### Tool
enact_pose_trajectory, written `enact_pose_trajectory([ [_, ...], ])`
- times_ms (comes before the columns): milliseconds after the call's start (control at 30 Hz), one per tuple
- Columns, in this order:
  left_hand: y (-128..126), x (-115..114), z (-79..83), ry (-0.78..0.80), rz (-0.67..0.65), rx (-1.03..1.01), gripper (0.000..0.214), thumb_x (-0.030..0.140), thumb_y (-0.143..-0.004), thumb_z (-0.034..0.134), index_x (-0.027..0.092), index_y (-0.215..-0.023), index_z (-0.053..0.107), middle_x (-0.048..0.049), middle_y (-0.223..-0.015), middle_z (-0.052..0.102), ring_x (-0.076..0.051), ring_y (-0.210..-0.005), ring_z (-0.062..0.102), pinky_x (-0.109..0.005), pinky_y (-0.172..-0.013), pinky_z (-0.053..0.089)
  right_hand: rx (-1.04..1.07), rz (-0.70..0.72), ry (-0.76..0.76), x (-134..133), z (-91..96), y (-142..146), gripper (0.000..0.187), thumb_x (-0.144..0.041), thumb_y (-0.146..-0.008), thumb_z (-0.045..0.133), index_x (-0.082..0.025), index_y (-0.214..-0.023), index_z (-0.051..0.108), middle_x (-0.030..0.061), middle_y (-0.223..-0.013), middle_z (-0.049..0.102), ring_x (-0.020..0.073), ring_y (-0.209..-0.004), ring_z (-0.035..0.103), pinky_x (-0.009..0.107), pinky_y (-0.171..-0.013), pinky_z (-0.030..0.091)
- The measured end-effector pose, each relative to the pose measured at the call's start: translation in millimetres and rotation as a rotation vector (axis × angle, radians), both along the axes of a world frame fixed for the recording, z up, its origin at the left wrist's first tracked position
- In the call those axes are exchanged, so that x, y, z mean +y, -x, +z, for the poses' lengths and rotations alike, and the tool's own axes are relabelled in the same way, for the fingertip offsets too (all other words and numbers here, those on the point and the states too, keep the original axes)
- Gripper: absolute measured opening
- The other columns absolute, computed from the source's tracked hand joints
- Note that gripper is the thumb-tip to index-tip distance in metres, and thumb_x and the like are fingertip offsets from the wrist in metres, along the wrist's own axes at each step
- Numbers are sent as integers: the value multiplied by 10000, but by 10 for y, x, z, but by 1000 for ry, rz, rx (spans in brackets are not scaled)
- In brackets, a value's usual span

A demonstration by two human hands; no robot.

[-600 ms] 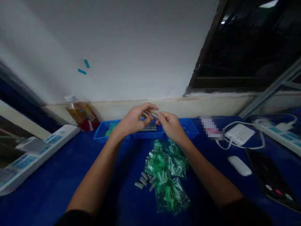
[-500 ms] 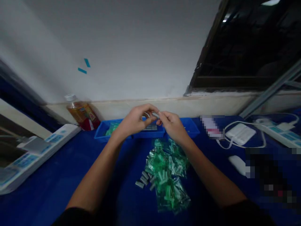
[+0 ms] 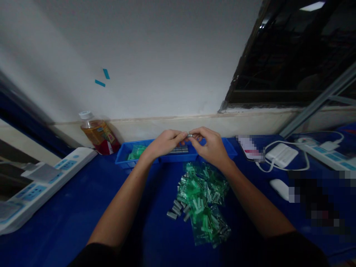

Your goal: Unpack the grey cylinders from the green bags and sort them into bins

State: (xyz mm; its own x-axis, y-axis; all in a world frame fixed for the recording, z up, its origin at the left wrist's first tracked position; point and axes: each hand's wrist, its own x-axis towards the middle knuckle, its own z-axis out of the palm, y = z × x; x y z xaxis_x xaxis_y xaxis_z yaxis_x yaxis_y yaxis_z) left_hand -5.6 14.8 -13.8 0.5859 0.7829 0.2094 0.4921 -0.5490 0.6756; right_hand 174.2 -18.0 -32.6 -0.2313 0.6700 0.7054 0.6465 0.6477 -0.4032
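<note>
My left hand (image 3: 168, 141) and my right hand (image 3: 210, 145) meet above the blue parts bin (image 3: 167, 158). Between their fingertips is a small silvery metal piece (image 3: 190, 135), pinched from both sides; most of it is covered by the fingers. Below the hands, the bin's middle holds a row of grey metal pieces (image 3: 179, 150). Its left compartment has green packets (image 3: 137, 151) in it. Nearer to me, clear bags (image 3: 205, 220) with green and silvery parts lie in a pile. Several loose grey metal pieces (image 3: 172, 214) rest at the pile's left.
A bottle of amber drink (image 3: 99, 135) stands at the wall on the left, beside a white power strip (image 3: 52, 181). To the right lie a phone (image 3: 249, 148), a white charger (image 3: 282, 155) with cable, and a white mouse (image 3: 279, 189). A second power strip (image 3: 328, 155) is farther right.
The fingers have shifted around the small metal piece, and my right hand has turned so that its thumb and forefinger pinch it more level. The whole view has shifted slightly.
</note>
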Motion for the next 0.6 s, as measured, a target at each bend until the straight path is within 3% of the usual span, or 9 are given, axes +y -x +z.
enact_pose_trajectory([
  [133,22,-112,-107,-11,-51,261,411,432,-878,429,135,-654,603,8,-544,517,-109,-512,445,-236,-526,308,-496,-200,238,274,-72,-95,159,-249,-828,564,-143,-916,643,80,-889,636,179,-844,589,268,-753,439],
  [233,-22,-318,-301,-103,-134,257,274,352,-884,463,145,-805,624,-17,-684,600,-121,-588,514,-240,-582,353,-823,-237,366,462,-87,-81,189,-284,-810,584,-158,-917,675,109,-955,638,222,-939,575,281,-783,434],
  [400,-70,-610,-645,-251,-143,334,250,361,-868,524,153,-995,580,-72,-936,603,-186,-772,592,-280,-674,434,-968,-225,379,560,-128,103,183,-219,-744,621,-146,-898,688,155,-1067,615,289,-1062,509,341,-828,436],
  [600,26,-734,-837,-279,-30,246,228,341,-923,430,168,-1024,538,-60,-997,547,-185,-862,588,-295,-760,470,-1038,-284,411,515,-228,210,233,-212,-757,605,-129,-964,674,166,-1058,633,304,-1097,477,400,-864,432],
])
